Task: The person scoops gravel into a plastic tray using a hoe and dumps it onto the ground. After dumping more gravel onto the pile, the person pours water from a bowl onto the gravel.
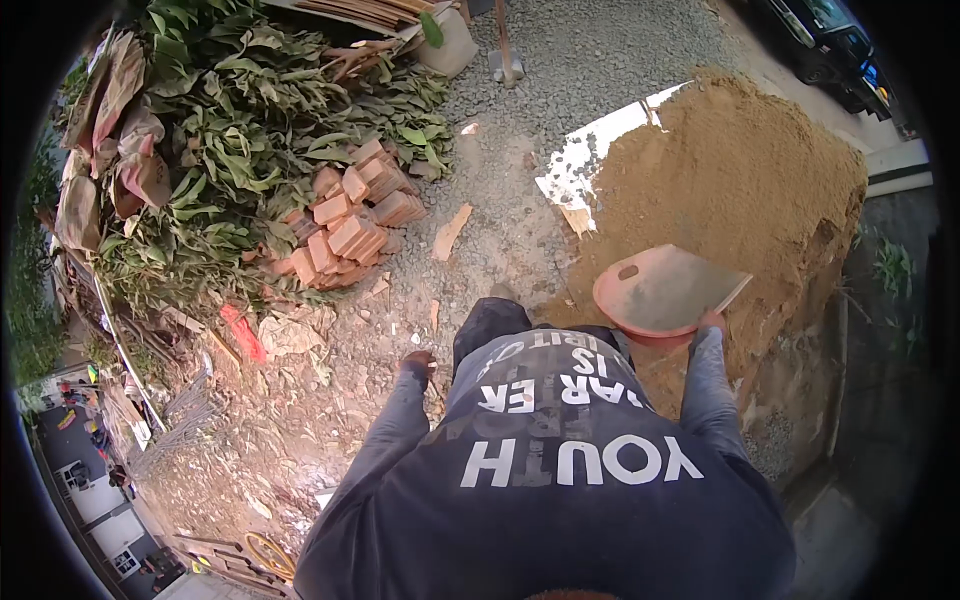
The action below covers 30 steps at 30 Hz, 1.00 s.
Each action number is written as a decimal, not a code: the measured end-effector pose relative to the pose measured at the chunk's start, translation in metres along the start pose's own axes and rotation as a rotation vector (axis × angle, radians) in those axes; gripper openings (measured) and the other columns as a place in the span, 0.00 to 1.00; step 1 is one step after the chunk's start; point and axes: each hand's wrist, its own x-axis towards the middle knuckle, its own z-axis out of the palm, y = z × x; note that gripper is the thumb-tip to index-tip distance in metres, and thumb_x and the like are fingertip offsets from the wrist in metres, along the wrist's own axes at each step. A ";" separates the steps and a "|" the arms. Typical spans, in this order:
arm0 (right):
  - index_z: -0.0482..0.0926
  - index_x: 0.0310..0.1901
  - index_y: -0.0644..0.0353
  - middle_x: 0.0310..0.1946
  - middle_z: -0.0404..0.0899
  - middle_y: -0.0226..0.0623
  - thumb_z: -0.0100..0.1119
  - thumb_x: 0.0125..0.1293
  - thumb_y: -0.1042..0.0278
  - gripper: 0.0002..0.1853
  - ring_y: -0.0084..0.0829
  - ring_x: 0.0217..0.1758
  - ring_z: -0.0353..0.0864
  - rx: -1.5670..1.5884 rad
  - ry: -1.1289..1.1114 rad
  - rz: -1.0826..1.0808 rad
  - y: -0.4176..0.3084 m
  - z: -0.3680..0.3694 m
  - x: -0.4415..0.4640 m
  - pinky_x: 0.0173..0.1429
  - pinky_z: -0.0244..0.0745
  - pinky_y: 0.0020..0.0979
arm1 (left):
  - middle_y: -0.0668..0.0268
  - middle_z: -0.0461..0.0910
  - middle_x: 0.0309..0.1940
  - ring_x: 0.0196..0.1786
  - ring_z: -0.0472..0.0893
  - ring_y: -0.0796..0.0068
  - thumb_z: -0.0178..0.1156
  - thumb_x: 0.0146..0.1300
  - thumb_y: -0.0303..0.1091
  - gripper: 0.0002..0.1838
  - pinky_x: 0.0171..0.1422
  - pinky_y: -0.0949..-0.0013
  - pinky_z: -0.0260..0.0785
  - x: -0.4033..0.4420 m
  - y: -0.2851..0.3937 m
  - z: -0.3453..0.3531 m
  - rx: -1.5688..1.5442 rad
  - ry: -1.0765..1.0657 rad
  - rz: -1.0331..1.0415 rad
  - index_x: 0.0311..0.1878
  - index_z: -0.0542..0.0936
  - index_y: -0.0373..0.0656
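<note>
On the right, my right hand [712,322] grips the near right edge of a shallow reddish scoop-like pan [665,290], dusty inside, with an oval hole near its left rim. The pan rests against the front of a large pile of brown sand [740,180]. My left hand [420,360] hangs beside my left knee, over the littered ground; its fingers look curled, but they are small and dark, so whether anything is in them does not show.
A stack of red bricks [350,225] lies ahead on the left, beside heaped leafy branches [240,110]. A shovel [506,65] stands on the gravel [590,40] at the top. White sheeting [600,140] edges the sand. A dark vehicle [830,50] is at the upper right.
</note>
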 end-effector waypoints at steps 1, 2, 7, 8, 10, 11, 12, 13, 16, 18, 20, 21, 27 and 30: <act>0.76 0.46 0.62 0.35 0.81 0.47 0.50 0.62 0.52 0.21 0.47 0.44 0.80 0.056 0.058 -0.052 -0.005 -0.005 0.004 0.45 0.75 0.43 | 0.63 0.80 0.43 0.29 0.77 0.68 0.55 0.61 0.42 0.19 0.25 0.65 0.68 0.021 -0.002 -0.021 -0.016 -0.002 0.069 0.52 0.75 0.44; 0.76 0.44 0.66 0.31 0.81 0.47 0.52 0.60 0.53 0.21 0.46 0.40 0.81 0.111 0.123 -0.105 -0.012 -0.012 0.006 0.42 0.75 0.42 | 0.63 0.80 0.42 0.28 0.77 0.70 0.53 0.62 0.41 0.18 0.25 0.66 0.68 0.027 0.014 -0.028 -0.334 0.085 0.002 0.51 0.75 0.43; 0.75 0.40 0.72 0.26 0.78 0.46 0.53 0.57 0.54 0.23 0.40 0.29 0.79 0.387 0.179 0.015 -0.063 -0.066 -0.028 0.35 0.74 0.40 | 0.61 0.80 0.37 0.20 0.73 0.73 0.52 0.65 0.38 0.15 0.17 0.69 0.62 0.072 0.103 -0.054 -0.066 -0.012 0.046 0.51 0.72 0.42; 0.75 0.39 0.73 0.26 0.78 0.46 0.53 0.57 0.54 0.23 0.39 0.27 0.78 0.487 0.175 0.093 -0.084 -0.082 -0.045 0.34 0.73 0.40 | 0.62 0.80 0.36 0.18 0.72 0.74 0.53 0.64 0.38 0.15 0.15 0.69 0.60 0.090 0.115 -0.053 -0.090 -0.025 0.095 0.51 0.72 0.42; 0.76 0.41 0.73 0.30 0.80 0.48 0.54 0.57 0.53 0.25 0.42 0.32 0.80 0.389 0.161 0.121 -0.075 -0.071 -0.011 0.37 0.74 0.39 | 0.64 0.80 0.37 0.19 0.73 0.74 0.56 0.63 0.39 0.15 0.18 0.69 0.63 0.087 0.156 -0.041 -0.034 0.025 0.166 0.50 0.73 0.43; 0.76 0.43 0.73 0.32 0.81 0.48 0.54 0.58 0.52 0.26 0.43 0.34 0.81 0.345 0.148 0.130 -0.074 -0.061 0.005 0.39 0.75 0.39 | 0.65 0.81 0.37 0.20 0.74 0.74 0.57 0.62 0.40 0.15 0.20 0.69 0.65 0.085 0.177 -0.036 -0.043 0.020 0.192 0.49 0.73 0.44; 0.76 0.45 0.73 0.35 0.81 0.50 0.54 0.58 0.51 0.27 0.43 0.38 0.81 0.271 0.139 0.146 -0.089 -0.063 0.001 0.42 0.75 0.39 | 0.67 0.82 0.37 0.22 0.76 0.75 0.58 0.62 0.43 0.16 0.25 0.70 0.69 0.081 0.194 -0.028 -0.064 0.008 0.210 0.49 0.74 0.46; 0.76 0.47 0.73 0.38 0.81 0.51 0.54 0.58 0.50 0.28 0.44 0.41 0.81 0.201 0.130 0.161 -0.110 -0.071 -0.010 0.45 0.75 0.39 | 0.68 0.82 0.37 0.24 0.77 0.75 0.59 0.61 0.44 0.16 0.27 0.70 0.69 0.077 0.209 -0.019 -0.102 0.009 0.236 0.48 0.75 0.46; 0.74 0.51 0.72 0.48 0.78 0.54 0.52 0.60 0.49 0.30 0.44 0.52 0.78 0.111 0.143 0.200 -0.160 -0.070 -0.014 0.54 0.72 0.39 | 0.66 0.83 0.36 0.24 0.78 0.76 0.58 0.61 0.41 0.15 0.24 0.72 0.69 0.077 0.246 0.011 -0.178 -0.060 0.233 0.48 0.75 0.44; 0.74 0.52 0.72 0.52 0.76 0.54 0.51 0.61 0.49 0.30 0.44 0.56 0.77 0.185 0.126 0.236 -0.176 -0.056 -0.006 0.57 0.71 0.39 | 0.66 0.83 0.35 0.24 0.77 0.78 0.57 0.63 0.41 0.15 0.25 0.73 0.69 0.076 0.272 0.036 -0.129 -0.111 0.202 0.47 0.76 0.43; 0.74 0.51 0.70 0.52 0.76 0.53 0.51 0.61 0.50 0.28 0.44 0.57 0.76 0.356 0.082 0.267 -0.178 -0.034 0.007 0.57 0.71 0.39 | 0.64 0.82 0.36 0.29 0.80 0.70 0.58 0.62 0.40 0.16 0.28 0.69 0.72 0.118 0.280 0.058 -0.066 -0.233 0.220 0.49 0.75 0.43; 0.75 0.51 0.70 0.52 0.76 0.52 0.50 0.61 0.51 0.28 0.44 0.57 0.75 0.441 0.062 0.285 -0.176 -0.023 0.015 0.58 0.71 0.39 | 0.64 0.83 0.37 0.34 0.81 0.68 0.57 0.61 0.42 0.16 0.37 0.67 0.73 0.144 0.292 0.063 0.292 -0.306 0.403 0.47 0.78 0.43; 0.76 0.49 0.68 0.52 0.76 0.51 0.50 0.61 0.52 0.25 0.44 0.57 0.75 0.666 -0.002 0.400 -0.222 -0.032 0.061 0.59 0.71 0.40 | 0.64 0.83 0.34 0.38 0.82 0.70 0.58 0.57 0.42 0.13 0.43 0.68 0.73 0.178 0.455 0.088 0.891 -0.376 0.619 0.39 0.82 0.45; 0.76 0.49 0.68 0.51 0.76 0.51 0.50 0.61 0.52 0.25 0.45 0.56 0.76 0.407 -0.016 0.473 -0.273 -0.073 0.079 0.58 0.71 0.40 | 0.63 0.82 0.34 0.36 0.81 0.71 0.61 0.56 0.37 0.11 0.40 0.68 0.73 0.168 0.578 0.102 0.397 -0.181 0.166 0.40 0.81 0.43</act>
